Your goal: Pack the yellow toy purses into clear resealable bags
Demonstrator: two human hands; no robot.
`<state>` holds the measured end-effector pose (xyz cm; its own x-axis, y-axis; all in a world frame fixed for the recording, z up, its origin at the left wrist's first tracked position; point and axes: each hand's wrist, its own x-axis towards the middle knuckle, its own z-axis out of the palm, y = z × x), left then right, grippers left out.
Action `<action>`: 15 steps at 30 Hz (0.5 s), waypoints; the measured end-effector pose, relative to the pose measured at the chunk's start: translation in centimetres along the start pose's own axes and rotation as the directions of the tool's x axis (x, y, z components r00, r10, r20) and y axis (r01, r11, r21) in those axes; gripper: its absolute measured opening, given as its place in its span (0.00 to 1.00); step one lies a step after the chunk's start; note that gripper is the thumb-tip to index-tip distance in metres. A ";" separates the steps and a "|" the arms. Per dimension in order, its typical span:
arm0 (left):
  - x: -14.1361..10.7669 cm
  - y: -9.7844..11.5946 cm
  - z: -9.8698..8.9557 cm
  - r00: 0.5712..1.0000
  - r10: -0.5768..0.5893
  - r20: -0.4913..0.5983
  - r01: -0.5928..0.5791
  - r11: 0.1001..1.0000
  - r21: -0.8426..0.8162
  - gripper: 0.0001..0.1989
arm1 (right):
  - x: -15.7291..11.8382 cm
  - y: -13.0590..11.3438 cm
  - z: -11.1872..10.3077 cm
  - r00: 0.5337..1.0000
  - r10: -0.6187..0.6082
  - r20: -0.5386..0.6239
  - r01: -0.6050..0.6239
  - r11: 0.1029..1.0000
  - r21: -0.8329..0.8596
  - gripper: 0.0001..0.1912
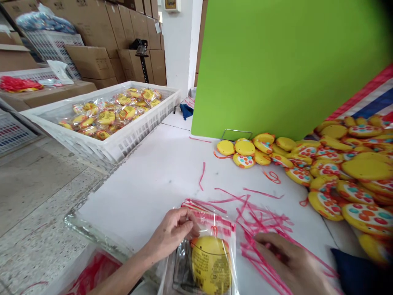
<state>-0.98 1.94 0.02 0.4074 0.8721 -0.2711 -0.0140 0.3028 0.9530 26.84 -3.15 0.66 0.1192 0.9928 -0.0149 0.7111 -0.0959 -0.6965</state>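
Observation:
My left hand (175, 231) pinches the upper left edge of a clear plastic bag (181, 262) at the table's front. Inside the bag lies a round yellow toy (211, 262), its printed side up, with an orange cord loop above it. Along the bag's top runs a pink-red band. My right hand (288, 260), blurred by motion, is to the right of the bag. Its fingers are curled at the loose pink strips (258, 250), with pink showing between them.
Many yellow toys with dotted faces (328, 168) are heaped at the right, before a green board (270, 69). A white crate (123, 143) of bagged toys stands at the left. Cartons (92, 61) are stacked behind. A dark blue cloth (353, 270) lies at the lower right.

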 end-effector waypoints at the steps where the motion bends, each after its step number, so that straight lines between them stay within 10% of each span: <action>1: 0.0 0.0 0.0 1.000 0.005 0.001 -0.005 1.000 0.007 0.07 | 0.9 -1.0 1.0 0.996 0.021 0.093 -0.025 0.999 0.042 0.10; 5: -0.1 0.0 -0.1 0.999 0.033 0.017 -0.034 0.999 0.037 0.09 | 3.7 -3.2 4.0 0.931 0.002 0.364 -0.107 0.957 0.270 0.09; 15: -0.1 -1.2 -1.2 0.996 -0.008 -0.093 0.005 0.999 -0.038 0.08 | 2.7 -0.8 4.3 0.937 -0.034 0.347 -0.124 0.897 0.424 0.10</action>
<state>-2.10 1.94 -1.26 0.3208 0.9015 -0.2906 -0.0468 0.3215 0.9458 23.61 -0.12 -1.98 -0.1532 0.9589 -0.2389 0.3299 -0.1783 -0.9270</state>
